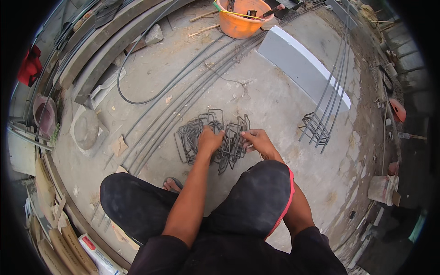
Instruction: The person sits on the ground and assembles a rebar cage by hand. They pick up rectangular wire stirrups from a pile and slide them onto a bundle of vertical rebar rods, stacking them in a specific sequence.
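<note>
A heap of rectangular rebar stirrups (188, 141) lies on the concrete floor in front of my knees. My left hand (210, 138) reaches into the middle of it, its fingers closed around some of the bent steel. To its right stands a bunch of stirrups (233, 145), partly apart from the heap. Against that bunch's right side my right hand (258, 141) is curled, thumb and fingers pinching the edge of a stirrup. The fingertips of both hands are partly hidden.
Long steel rods (183, 103) run diagonally across the floor. An orange basin (238, 25) of tools stands at the far side. At right are a grey slab (300, 64) and a rebar cage (316, 130). Paper sacks (68, 252) lie at lower left.
</note>
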`<action>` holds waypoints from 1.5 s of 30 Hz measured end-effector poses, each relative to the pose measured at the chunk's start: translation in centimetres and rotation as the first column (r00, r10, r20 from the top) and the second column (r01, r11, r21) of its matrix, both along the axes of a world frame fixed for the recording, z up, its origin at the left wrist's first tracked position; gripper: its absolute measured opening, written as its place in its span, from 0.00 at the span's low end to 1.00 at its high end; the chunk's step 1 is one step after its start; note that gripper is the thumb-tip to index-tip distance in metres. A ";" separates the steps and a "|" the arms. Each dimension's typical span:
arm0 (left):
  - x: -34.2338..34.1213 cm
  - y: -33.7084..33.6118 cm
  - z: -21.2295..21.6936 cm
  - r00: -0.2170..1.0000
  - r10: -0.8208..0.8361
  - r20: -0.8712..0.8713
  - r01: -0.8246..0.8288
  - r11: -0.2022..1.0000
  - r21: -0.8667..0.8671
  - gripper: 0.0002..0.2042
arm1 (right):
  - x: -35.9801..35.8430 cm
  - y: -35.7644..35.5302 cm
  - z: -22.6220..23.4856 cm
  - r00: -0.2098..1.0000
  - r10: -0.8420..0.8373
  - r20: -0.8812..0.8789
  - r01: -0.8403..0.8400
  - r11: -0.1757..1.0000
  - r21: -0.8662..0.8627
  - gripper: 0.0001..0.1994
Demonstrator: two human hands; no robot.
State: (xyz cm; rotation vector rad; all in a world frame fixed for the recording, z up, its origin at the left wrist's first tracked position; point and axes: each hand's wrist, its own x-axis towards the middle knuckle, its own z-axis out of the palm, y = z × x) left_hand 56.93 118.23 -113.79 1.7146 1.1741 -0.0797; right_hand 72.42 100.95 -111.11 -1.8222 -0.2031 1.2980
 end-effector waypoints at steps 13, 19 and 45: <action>2.8 -4.1 -2.4 0.998 0.014 0.063 0.010 0.932 -0.363 0.20 | -3.6 -3.6 -4.1 0.732 0.189 0.654 -0.254 0.967 0.005 0.29; 3.3 -3.9 -4.5 0.988 -0.110 0.104 0.147 0.862 -0.485 0.14 | -7.5 -7.6 -9.5 0.664 0.132 0.736 -0.186 0.983 -0.009 0.27; 4.7 2.9 7.1 0.845 0.358 0.398 -0.015 0.759 -0.651 0.18 | 2.1 0.5 -6.5 0.775 0.035 0.631 -0.032 0.999 -0.017 0.22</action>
